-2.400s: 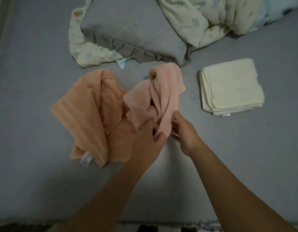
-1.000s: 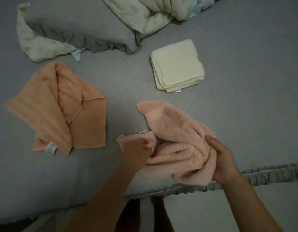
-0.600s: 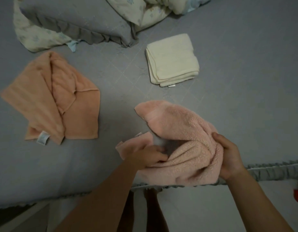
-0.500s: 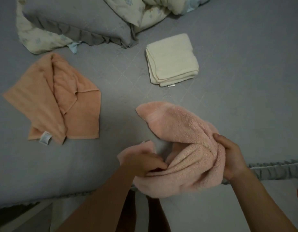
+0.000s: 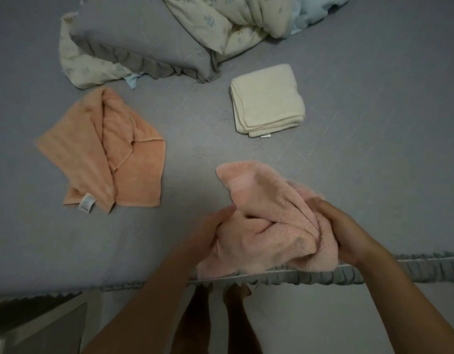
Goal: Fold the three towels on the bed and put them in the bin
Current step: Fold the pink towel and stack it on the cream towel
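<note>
One towel folded, one in hand, one waiting; no bin in view.

The cream towel [image 5: 268,99] lies folded in a neat square toward the far side of the bed [image 5: 374,149], just beside the pillow [image 5: 144,39] and the bunched quilt [image 5: 233,19]. The pink towel [image 5: 271,213] sits crumpled at the near edge of the bed, with the left hand [image 5: 210,233] gripping its left side and the right hand [image 5: 346,231] closed around its right side. The orange towel [image 5: 100,149] lies loosely rumpled toward the left side, untouched. By my reckoning, two folds and all the binning remain.
</note>
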The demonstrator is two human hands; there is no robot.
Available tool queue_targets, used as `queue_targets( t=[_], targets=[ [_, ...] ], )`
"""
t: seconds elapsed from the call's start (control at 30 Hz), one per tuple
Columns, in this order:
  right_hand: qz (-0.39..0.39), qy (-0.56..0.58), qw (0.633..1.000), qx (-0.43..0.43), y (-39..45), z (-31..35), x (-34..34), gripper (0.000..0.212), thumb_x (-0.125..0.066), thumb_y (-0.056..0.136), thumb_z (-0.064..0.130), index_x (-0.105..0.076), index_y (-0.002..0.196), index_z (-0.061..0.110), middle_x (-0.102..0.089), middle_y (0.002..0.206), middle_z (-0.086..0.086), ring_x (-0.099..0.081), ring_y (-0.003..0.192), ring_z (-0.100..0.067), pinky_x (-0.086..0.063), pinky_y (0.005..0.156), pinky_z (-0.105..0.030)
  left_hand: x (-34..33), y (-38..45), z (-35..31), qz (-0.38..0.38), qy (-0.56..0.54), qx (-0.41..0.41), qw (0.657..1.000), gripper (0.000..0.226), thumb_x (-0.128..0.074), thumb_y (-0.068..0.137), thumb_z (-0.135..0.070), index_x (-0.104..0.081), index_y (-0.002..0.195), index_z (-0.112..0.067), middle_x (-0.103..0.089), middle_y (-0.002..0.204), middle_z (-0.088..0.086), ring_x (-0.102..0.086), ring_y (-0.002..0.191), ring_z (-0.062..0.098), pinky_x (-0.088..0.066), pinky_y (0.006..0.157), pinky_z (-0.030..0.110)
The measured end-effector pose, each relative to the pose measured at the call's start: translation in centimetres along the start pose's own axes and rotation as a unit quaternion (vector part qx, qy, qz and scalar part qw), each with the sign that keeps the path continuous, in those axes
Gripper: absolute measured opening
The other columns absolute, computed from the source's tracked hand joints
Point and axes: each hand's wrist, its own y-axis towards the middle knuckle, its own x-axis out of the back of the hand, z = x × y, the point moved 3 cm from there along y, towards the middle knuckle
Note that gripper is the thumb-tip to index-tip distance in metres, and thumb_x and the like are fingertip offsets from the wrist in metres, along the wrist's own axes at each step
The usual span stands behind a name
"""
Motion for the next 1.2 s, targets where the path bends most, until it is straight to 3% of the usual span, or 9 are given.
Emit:
queue_targets(
  t=[0.17,0.3,0.37,0.5,0.6,0.73,0.9,1.03,1.2],
  targets=[
    [-0.109,-0.142,0.983,0.040,0.8,3.1,-1.9,0.049,-0.038,0.099,0.042,-0.068,0.115,0.006,-0.069,0.112,-0.020,-0.065,0.105,-0.036,-0.049,0.096,-0.049,2.1,-2.1,-6.6,-0.066,-0.121,-0.096,0.986,0.015,-0.065,0.085,-0.019,-0.060,0.072,-0.012,-0.055,0.075,0.010,-0.052,0.075,0.025,-0.042,0.065,0.037],
    [-0.187,-0.217,0.952,0.108,1.0,9.1,-4.3,0.032,-0.041,0.095,0.029,-0.063,0.081,0.011,-0.053,0.067,-0.010,-0.043,0.061,-0.023,-0.029,0.053,-0.031,2.6,-6.2,-13.6,-0.012,-0.179,-0.138,0.974,0.042,-0.060,0.073,-0.009,-0.056,0.115,-0.009,-0.053,0.099,0.016,-0.053,0.091,0.028,-0.043,0.081,0.038],
    [-0.202,-0.191,0.948,0.157,0.5,12.2,-5.2,0.023,-0.047,0.089,0.029,-0.063,0.087,0.012,-0.053,0.073,-0.013,-0.044,0.066,-0.026,-0.028,0.054,-0.035,3.6,-8.6,-16.6,0.010,-0.209,-0.176,0.962,0.069,-0.058,0.065,-0.017,-0.048,0.133,-0.003,-0.050,0.113,0.023,-0.051,0.104,0.038,-0.041,0.096,0.047],
    [-0.174,-0.085,0.946,0.262,-1.9,15.9,-6.3,0.033,-0.057,0.075,0.031,-0.068,0.097,0.009,-0.059,0.090,-0.015,-0.055,0.082,-0.026,-0.040,0.070,-0.043,5.6,-12.4,-18.8,-0.011,-0.234,-0.234,0.943,0.049,-0.047,0.085,-0.041,-0.071,0.115,-0.011,-0.063,0.103,0.020,-0.064,0.097,0.033,-0.052,0.086,0.044],
    [-0.183,-0.082,0.938,0.282,-2.5,15.0,-5.9,0.030,-0.055,0.070,0.028,-0.060,0.093,0.009,-0.051,0.085,-0.010,-0.044,0.081,-0.024,-0.033,0.068,-0.041,6.7,-13.2,-15.2,-0.109,-0.110,-0.173,0.973,0.038,-0.047,0.095,-0.038,-0.073,0.078,-0.016,-0.067,0.082,0.009,-0.066,0.081,0.027,-0.053,0.067,0.035],
    [-0.210,-0.128,0.947,0.208,-1.3,8.9,-3.5,0.012,-0.056,0.083,0.017,-0.066,0.077,0.012,-0.061,0.074,-0.002,-0.052,0.077,-0.020,-0.039,0.068,-0.035,8.9,-12.1,-6.6,-0.169,0.104,-0.100,0.975,0.016,-0.060,0.093,-0.021,-0.075,0.095,-0.016,-0.073,0.096,0.006,-0.065,0.086,0.021,-0.051,0.068,0.034],
    [-0.242,-0.284,0.925,0.070,1.4,-1.0,1.7,0.007,-0.063,0.087,0.012,-0.068,0.084,0.008,-0.068,0.079,-0.007,-0.060,0.071,-0.024,-0.047,0.066,-0.035,10.7,-9.5,5.3,-0.153,0.199,0.045,0.967,0.052,-0.071,0.086,-0.016,-0.046,0.124,-0.042,-0.073,0.090,-0.003,-0.070,0.078,0.013,-0.053,0.061,0.024],
    [-0.257,-0.389,0.884,-0.034,2.6,-7.7,4.8,0.013,-0.064,0.083,0.011,-0.058,0.073,0.005,-0.058,0.071,-0.010,-0.051,0.068,-0.025,-0.041,0.064,-0.035,10.9,-7.4,11.8,-0.083,0.310,0.114,0.940,0.020,-0.063,0.061,-0.020,-0.068,0.080,-0.024,-0.065,0.076,-0.004,-0.060,0.081,0.017,-0.045,0.064,0.018],
    [-0.275,-0.410,0.869,-0.048,3.9,-11.5,5.6,0.017,-0.062,0.088,0.018,-0.060,0.086,0.001,-0.061,0.083,-0.017,-0.054,0.075,-0.028,-0.039,0.064,-0.036,10.8,-4.8,13.7,-0.092,0.288,0.119,0.946,0.016,-0.062,0.068,-0.020,-0.068,0.083,-0.022,-0.064,0.077,-0.003,-0.059,0.079,0.018,-0.044,0.070,0.028]
  ],
)
